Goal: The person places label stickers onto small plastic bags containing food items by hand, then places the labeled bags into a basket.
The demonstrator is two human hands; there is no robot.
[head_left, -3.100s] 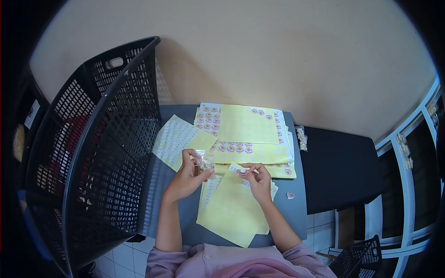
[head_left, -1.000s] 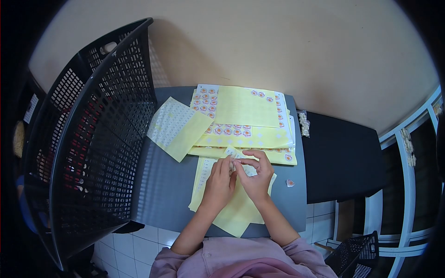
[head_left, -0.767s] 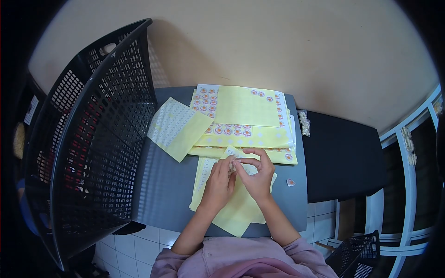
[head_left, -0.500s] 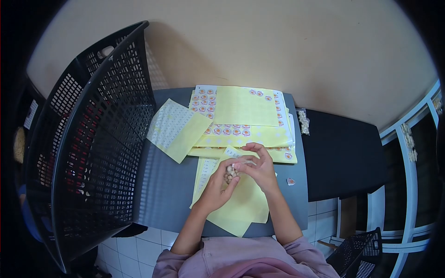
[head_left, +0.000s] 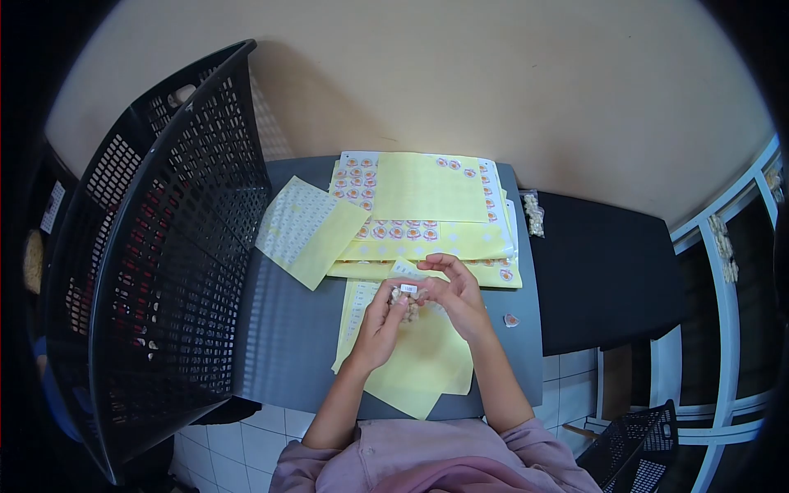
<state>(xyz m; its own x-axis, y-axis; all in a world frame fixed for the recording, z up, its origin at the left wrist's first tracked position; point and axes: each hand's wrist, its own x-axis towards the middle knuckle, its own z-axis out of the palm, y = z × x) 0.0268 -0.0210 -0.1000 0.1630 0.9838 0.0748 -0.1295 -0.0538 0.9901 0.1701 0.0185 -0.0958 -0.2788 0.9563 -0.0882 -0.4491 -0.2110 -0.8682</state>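
In my left hand is a small clear bag of pale round nuts, fingers closed around its side and the thumb across its front. A small white printed label sits at the top of the bag. My right hand has its thumb and a finger pinched at the bag's upper right edge, beside the label; its other fingers are curled. Beneath both hands lie yellow backing sheets and a sheet of small white labels.
A tall black slotted basket stands at the left. Sheets of round red-and-orange stickers lie at the table's back, with a label sheet left of them. A loose sticker is at right. Another nut bag lies by a black surface.
The white label now shows flat across the top of the bag, where the right fingers covered that spot before. The bag has tilted slightly and the left thumb lies higher on it.
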